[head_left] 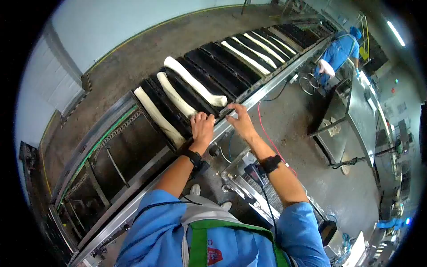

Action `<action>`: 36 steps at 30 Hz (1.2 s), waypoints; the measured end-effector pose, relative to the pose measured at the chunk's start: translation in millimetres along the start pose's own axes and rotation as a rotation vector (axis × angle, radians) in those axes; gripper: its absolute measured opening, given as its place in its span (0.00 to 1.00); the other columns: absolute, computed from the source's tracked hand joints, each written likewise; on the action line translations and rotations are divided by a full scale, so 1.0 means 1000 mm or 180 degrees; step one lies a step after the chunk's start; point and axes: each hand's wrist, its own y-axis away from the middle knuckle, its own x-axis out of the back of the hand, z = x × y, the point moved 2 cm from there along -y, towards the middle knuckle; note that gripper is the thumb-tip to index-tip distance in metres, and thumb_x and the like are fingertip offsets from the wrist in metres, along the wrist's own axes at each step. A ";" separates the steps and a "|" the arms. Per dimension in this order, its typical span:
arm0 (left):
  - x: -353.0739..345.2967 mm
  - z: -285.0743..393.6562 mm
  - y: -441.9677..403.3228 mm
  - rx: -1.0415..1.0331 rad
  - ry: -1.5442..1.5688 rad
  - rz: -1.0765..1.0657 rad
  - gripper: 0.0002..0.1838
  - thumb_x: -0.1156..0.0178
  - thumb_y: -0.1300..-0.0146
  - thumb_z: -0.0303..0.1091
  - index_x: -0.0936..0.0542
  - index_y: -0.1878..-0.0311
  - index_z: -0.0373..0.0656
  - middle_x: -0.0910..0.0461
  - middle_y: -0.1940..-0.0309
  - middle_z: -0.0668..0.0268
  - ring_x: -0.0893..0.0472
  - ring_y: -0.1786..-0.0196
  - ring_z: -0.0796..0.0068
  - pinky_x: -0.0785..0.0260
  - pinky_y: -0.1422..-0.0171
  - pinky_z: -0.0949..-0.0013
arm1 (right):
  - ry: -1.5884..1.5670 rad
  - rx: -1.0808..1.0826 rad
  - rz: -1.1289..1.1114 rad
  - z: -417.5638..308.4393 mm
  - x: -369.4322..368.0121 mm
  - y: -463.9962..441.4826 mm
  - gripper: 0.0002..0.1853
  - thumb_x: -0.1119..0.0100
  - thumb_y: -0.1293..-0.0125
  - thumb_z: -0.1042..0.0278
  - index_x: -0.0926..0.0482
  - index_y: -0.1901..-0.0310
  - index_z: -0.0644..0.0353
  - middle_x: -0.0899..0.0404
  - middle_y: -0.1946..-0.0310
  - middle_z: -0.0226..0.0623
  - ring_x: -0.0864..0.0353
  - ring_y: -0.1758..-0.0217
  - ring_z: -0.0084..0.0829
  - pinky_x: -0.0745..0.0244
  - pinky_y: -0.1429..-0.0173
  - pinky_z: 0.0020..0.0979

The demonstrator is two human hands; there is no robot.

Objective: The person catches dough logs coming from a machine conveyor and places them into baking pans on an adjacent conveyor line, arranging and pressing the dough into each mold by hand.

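Note:
Several long white bone-shaped pieces lie across the black slats of a conveyor (202, 55). My left hand (203, 128) is at the near end of one piece (175, 95), its fingers curled over that end. Beside it, my right hand (242, 123) hovers at the conveyor's near rail, thumb and fingers apart and nothing between them. Closest to its fingertips is the knobbed end of a thicker piece (195, 84). Left of my left hand rests another piece (158, 115). Farther along the belt lies a group of thinner pieces (244, 55).
A metal rail (271, 86) edges the conveyor on my side. To the left, its chain and frame (104, 147) are exposed. A metal stand (253, 178) is under my right arm. At the right, a person in blue (340, 49) stands by a steel table (362, 115). A red hose (265, 127) hangs nearby.

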 end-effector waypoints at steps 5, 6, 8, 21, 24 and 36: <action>-0.001 -0.002 -0.004 -0.0037 0.0161 0.0005 0.06 0.47 0.49 0.36 0.28 0.69 0.46 0.30 0.69 0.65 0.34 0.55 0.66 0.46 0.51 0.61 | 0.0018 -0.0543 -0.0293 0.061 0.052 0.070 0.16 0.47 0.51 0.71 0.30 0.57 0.59 0.33 0.58 0.38 0.34 0.53 0.33 0.38 0.52 0.30; -0.003 -0.002 -0.005 -0.0070 0.0080 0.0016 0.06 0.47 0.50 0.36 0.28 0.69 0.46 0.30 0.69 0.65 0.34 0.55 0.66 0.46 0.51 0.61 | 0.0067 -0.0737 -0.0244 0.071 0.071 0.090 0.16 0.47 0.51 0.71 0.30 0.58 0.60 0.31 0.60 0.39 0.33 0.53 0.34 0.38 0.52 0.30; -0.006 -0.002 -0.006 -0.0102 0.0078 0.0051 0.06 0.47 0.50 0.35 0.28 0.69 0.46 0.30 0.69 0.64 0.34 0.55 0.66 0.46 0.51 0.60 | 0.0506 -0.1002 0.0057 0.109 0.104 0.140 0.16 0.45 0.53 0.69 0.30 0.59 0.60 0.31 0.62 0.44 0.33 0.55 0.40 0.39 0.51 0.35; -0.034 0.008 -0.100 0.0674 -0.0323 -0.1589 0.18 0.60 0.44 0.43 0.31 0.51 0.52 0.28 0.56 0.60 0.41 0.46 0.61 0.60 0.42 0.51 | 0.3322 -0.3228 0.0554 0.236 0.288 0.542 0.19 0.39 0.59 0.65 0.29 0.63 0.58 0.29 0.65 0.41 0.32 0.57 0.42 0.36 0.54 0.38; -0.052 0.000 -0.121 0.1122 -0.0190 -0.1797 0.18 0.58 0.46 0.43 0.28 0.54 0.49 0.29 0.56 0.60 0.39 0.47 0.60 0.56 0.43 0.52 | 0.3473 -0.3644 0.0499 0.205 0.305 0.573 0.24 0.39 0.60 0.62 0.33 0.58 0.53 0.33 0.58 0.40 0.37 0.52 0.44 0.37 0.54 0.41; -0.009 0.036 -0.056 0.0733 -0.0676 -0.0192 0.09 0.54 0.47 0.37 0.29 0.64 0.46 0.29 0.66 0.61 0.35 0.55 0.59 0.45 0.53 0.59 | 0.4961 -0.3304 0.0163 0.203 0.353 0.587 0.16 0.51 0.49 0.59 0.30 0.57 0.49 0.34 0.57 0.39 0.39 0.51 0.42 0.40 0.52 0.40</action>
